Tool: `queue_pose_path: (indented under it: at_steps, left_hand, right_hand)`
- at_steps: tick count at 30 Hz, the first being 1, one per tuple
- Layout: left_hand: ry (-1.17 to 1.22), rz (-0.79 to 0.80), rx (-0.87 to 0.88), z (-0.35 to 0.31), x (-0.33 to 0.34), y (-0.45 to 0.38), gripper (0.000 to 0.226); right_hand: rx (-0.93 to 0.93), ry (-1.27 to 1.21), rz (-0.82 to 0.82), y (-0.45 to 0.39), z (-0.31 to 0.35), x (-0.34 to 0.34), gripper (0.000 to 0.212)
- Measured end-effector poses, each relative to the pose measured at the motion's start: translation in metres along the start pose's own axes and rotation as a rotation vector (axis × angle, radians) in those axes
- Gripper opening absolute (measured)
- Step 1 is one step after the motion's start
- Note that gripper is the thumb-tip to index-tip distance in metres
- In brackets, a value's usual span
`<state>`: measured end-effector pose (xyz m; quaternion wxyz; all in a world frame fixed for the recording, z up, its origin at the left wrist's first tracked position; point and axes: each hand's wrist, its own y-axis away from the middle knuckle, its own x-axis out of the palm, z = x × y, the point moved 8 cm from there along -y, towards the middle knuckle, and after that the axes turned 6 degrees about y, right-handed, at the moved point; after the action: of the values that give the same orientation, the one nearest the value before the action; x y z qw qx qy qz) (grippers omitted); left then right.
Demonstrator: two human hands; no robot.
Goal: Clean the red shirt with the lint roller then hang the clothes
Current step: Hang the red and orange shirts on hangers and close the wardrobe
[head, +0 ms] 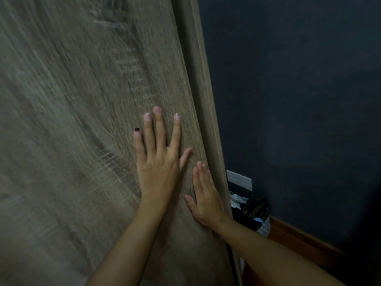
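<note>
A large grey-brown wood-grain wardrobe door (82, 120) fills the left and middle of the head view. My left hand (158, 159) lies flat on the door near its right edge, fingers straight and spread. My right hand (206, 199) presses flat on the door just below and to the right, close to the door's edge. Neither hand holds anything. The red shirt, the lint roller and any hangers are out of sight.
The wardrobe's side frame (198, 79) runs along the door's right edge. A dark blue wall (299, 100) stands to the right, with a white wall plate (239, 179) low on it. A basket with dark items (253, 211) sits on the wooden floor (299, 244) below.
</note>
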<state>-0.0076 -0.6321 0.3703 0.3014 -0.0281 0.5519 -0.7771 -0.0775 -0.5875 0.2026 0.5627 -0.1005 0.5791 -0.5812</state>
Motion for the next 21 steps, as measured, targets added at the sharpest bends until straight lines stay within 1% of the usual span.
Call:
queue_pose_path:
  at_steps: [7,17,21]
  left_hand:
    - [-0.034,-0.017,-0.006,-0.022,0.012,-0.014,0.075]
    - [-0.068,-0.001,-0.017,-0.023,0.014,-0.014,0.074]
    - [-0.072,-0.002,-0.024,-0.023,0.013,-0.013,0.074]
  right_hand:
    - [-0.024,0.02,-0.052,-0.01,-0.026,-0.001,0.073]
    - [-0.063,0.034,-0.141,-0.011,-0.027,0.001,0.073]
    - [-0.066,0.013,-0.129,-0.009,-0.026,0.003,0.073]
